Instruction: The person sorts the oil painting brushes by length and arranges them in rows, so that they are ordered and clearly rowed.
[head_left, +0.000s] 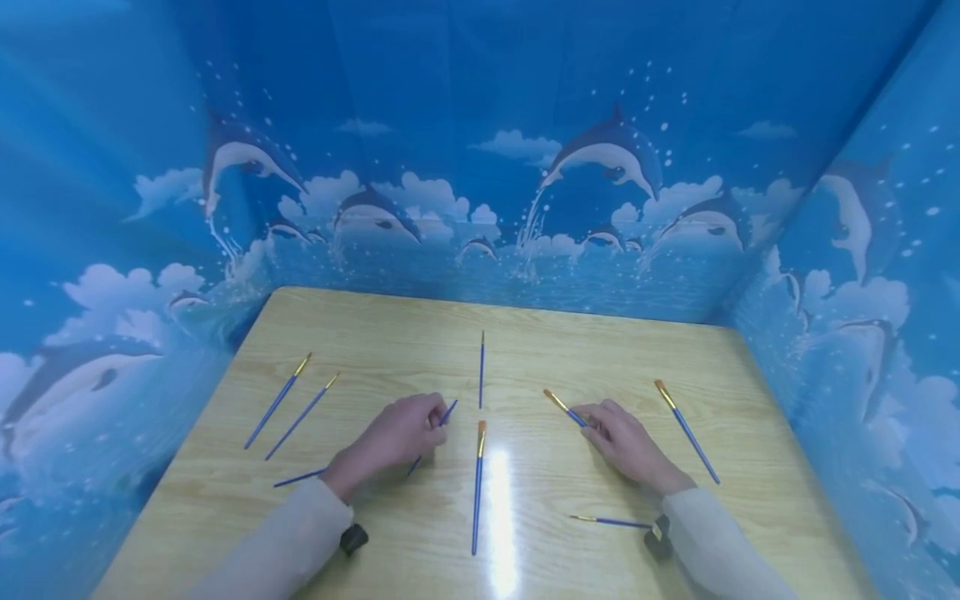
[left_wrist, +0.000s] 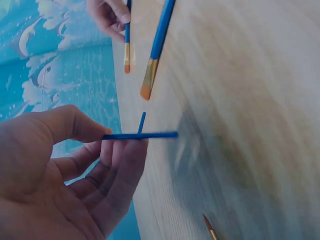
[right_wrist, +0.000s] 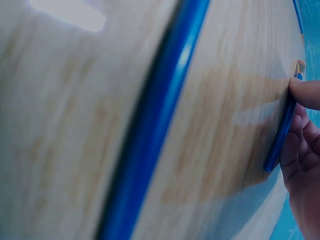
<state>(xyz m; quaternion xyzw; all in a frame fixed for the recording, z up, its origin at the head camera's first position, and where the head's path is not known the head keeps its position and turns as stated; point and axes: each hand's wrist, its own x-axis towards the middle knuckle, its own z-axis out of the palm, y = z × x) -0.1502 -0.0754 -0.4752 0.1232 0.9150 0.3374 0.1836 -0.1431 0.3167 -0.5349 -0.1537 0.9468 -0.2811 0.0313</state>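
Note:
Between thumb and fingers, my left hand [head_left: 408,429] pinches the thin blue handle [left_wrist: 140,135] of a paintbrush; its bristle end is not clearly visible. My right hand [head_left: 622,442] holds a flat paintbrush [head_left: 557,400] by its blue handle [right_wrist: 282,127], orange bristles pointing away to the left. Between the hands lies a larger flat paintbrush [head_left: 477,492], with a slim paintbrush [head_left: 482,371] farther back, tip away from me. Another paintbrush [head_left: 298,478] is partly covered by the left wrist.
Two paintbrushes, one thicker [head_left: 277,402] and one thinner [head_left: 302,417], lie slanted at the left. A flat paintbrush [head_left: 687,433] rests at the right, and a small paintbrush [head_left: 611,522] near the right wrist. Blue dolphin-print cloth [head_left: 480,167] surrounds the wooden table [head_left: 375,325].

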